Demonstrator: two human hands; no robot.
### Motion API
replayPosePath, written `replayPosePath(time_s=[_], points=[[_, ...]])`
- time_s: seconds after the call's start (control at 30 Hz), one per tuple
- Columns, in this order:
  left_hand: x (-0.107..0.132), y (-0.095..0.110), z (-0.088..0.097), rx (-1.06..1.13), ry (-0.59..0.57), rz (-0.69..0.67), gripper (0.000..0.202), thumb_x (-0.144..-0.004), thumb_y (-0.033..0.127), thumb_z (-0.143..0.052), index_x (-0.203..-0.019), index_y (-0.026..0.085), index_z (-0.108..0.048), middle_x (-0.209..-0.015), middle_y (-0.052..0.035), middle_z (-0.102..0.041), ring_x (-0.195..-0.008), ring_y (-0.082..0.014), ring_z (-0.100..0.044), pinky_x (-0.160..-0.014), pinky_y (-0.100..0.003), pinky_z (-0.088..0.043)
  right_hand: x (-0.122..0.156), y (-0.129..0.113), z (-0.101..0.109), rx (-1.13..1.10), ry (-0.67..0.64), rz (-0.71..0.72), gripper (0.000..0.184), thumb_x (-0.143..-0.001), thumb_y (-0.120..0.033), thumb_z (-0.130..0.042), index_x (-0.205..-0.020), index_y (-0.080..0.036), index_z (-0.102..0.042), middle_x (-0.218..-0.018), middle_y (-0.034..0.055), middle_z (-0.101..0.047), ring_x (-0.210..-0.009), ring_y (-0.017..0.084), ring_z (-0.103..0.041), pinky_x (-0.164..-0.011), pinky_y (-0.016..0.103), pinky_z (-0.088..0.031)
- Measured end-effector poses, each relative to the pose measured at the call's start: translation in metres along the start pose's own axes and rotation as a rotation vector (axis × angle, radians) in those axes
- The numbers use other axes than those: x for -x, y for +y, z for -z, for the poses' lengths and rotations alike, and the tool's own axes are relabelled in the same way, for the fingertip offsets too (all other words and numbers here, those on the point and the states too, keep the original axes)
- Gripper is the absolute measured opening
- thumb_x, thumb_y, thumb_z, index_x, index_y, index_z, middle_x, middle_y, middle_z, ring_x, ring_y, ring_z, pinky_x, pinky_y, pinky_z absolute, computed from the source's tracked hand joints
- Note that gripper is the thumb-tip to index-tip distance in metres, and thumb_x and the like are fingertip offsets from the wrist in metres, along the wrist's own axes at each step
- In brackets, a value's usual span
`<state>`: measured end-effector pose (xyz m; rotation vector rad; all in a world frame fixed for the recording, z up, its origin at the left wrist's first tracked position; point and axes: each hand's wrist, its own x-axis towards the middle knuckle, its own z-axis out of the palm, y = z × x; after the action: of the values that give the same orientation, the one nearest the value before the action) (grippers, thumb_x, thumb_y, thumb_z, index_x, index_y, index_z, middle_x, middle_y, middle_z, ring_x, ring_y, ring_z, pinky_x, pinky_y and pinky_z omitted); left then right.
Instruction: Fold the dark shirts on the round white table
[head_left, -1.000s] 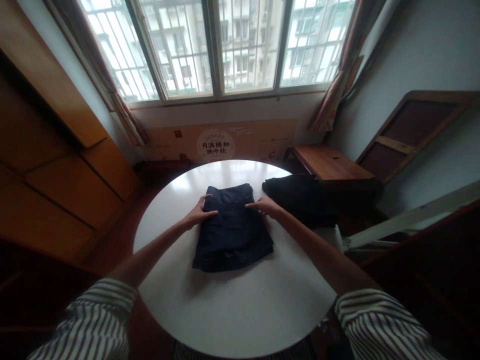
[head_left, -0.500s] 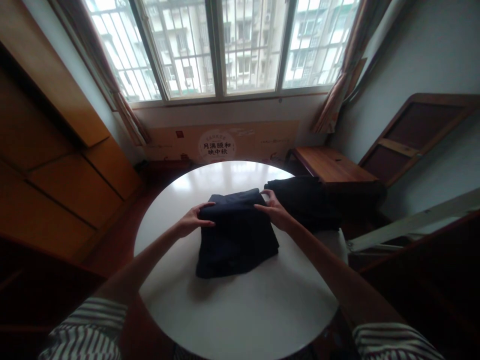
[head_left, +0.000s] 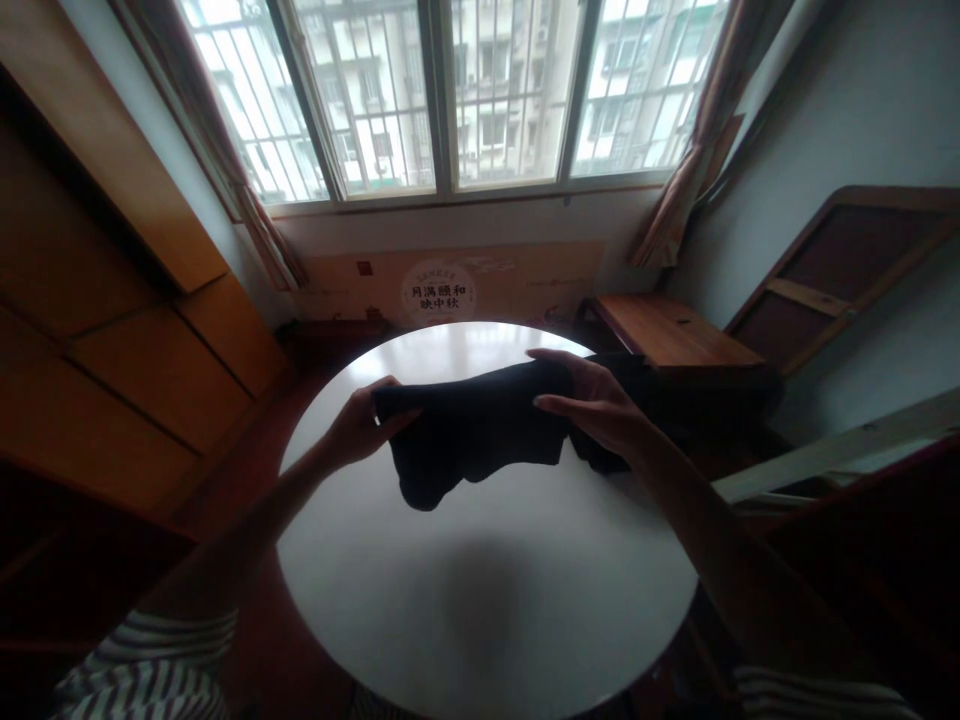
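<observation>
A folded dark garment [head_left: 476, 425] hangs between my two hands above the white round table [head_left: 480, 600], its lower edge drooping unevenly. My left hand [head_left: 367, 420] pinches its left upper corner, thumb on the near side. At the upper right, my right hand [head_left: 596, 395] grips it between thumb and fingers. Beyond and partly behind my right hand lies a second dark folded cloth [head_left: 600, 455] at the table's right side. What kind of garment each one is, I cannot make out.
A low wooden table [head_left: 675, 335] stands behind on the right, with a framed wooden panel [head_left: 832, 270] leaning at the wall. Wooden cabinets [head_left: 150, 370] line the left. A pale slanted bar [head_left: 840, 450] runs along the right. A barred window [head_left: 450, 100] is ahead.
Both hands have lifted the folded dark garment off the white table, and it now hangs. My right hand has moved right and up, my left slightly left. The camera view has shifted a little.
</observation>
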<state>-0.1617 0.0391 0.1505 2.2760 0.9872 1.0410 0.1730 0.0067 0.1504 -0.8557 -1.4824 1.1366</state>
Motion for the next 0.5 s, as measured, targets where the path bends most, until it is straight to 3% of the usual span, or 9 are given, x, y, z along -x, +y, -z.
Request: replayPosePath(time_s=[0.1, 0.23, 0.3, 0.4, 0.5], points=[[0.0, 0.001, -0.003, 0.099, 0.13, 0.068, 0.027, -0.088, 0.043, -0.064, -0.084, 0.018, -0.057, -0.071, 0.0026, -0.057, -0.063, -0.0126, -0.054, -0.057, -0.023, -0.047, 0.001, -0.018, 0.005, 0.201, -0.025, 0.079, 0.071, -0.061, -0.031, -0.09, -0.126, -0.027, -0.062, -0.109, 0.0036, -0.068, -0.094, 0.023, -0.065, -0.08, 0.037, -0.058], [-0.008, -0.008, -0.012, 0.1, 0.114, 0.07, 0.031, -0.089, 0.047, -0.064, -0.09, 0.016, -0.063, -0.078, -0.0009, -0.065, -0.069, -0.0161, -0.061, -0.059, -0.026, -0.051, -0.014, -0.016, 0.016, 0.452, -0.046, 0.086, 0.04, -0.069, -0.042, -0.082, -0.099, -0.018, -0.07, -0.088, 0.0036, -0.069, -0.08, 0.021, -0.064, -0.072, 0.035, -0.055], [-0.018, -0.011, -0.01, -0.001, 0.13, -0.011, 0.031, -0.09, 0.045, -0.063, -0.097, 0.016, -0.066, -0.084, -0.0028, -0.069, -0.076, -0.0181, -0.065, -0.067, -0.028, -0.054, -0.028, -0.011, 0.021, 0.514, -0.048, 0.107, 0.035, -0.07, -0.043, -0.079, -0.092, -0.016, -0.07, -0.082, 0.003, -0.067, -0.077, 0.021, -0.063, -0.071, 0.034, -0.053], [-0.034, -0.013, -0.001, -0.169, 0.163, -0.176, 0.032, -0.092, 0.044, -0.06, -0.11, 0.018, -0.067, -0.103, -0.0067, -0.072, -0.098, -0.0227, -0.068, -0.091, -0.036, -0.053, -0.045, -0.006, 0.024, 0.588, 0.044, 0.229, 0.029, -0.074, -0.037, -0.074, -0.095, -0.018, -0.07, -0.088, 0.0043, -0.067, -0.086, 0.024, -0.062, -0.081, 0.038, -0.051], [-0.032, -0.016, 0.001, -0.255, 0.007, -0.222, 0.028, -0.094, 0.041, -0.057, -0.112, 0.023, -0.069, -0.116, -0.008, -0.071, -0.119, -0.0272, -0.062, -0.107, -0.047, -0.045, -0.041, 0.005, 0.022, 0.703, 0.121, 0.296, 0.023, -0.081, -0.028, -0.066, -0.102, -0.022, -0.071, -0.103, 0.0081, -0.064, -0.1, 0.028, -0.059, -0.094, 0.044, -0.047]])
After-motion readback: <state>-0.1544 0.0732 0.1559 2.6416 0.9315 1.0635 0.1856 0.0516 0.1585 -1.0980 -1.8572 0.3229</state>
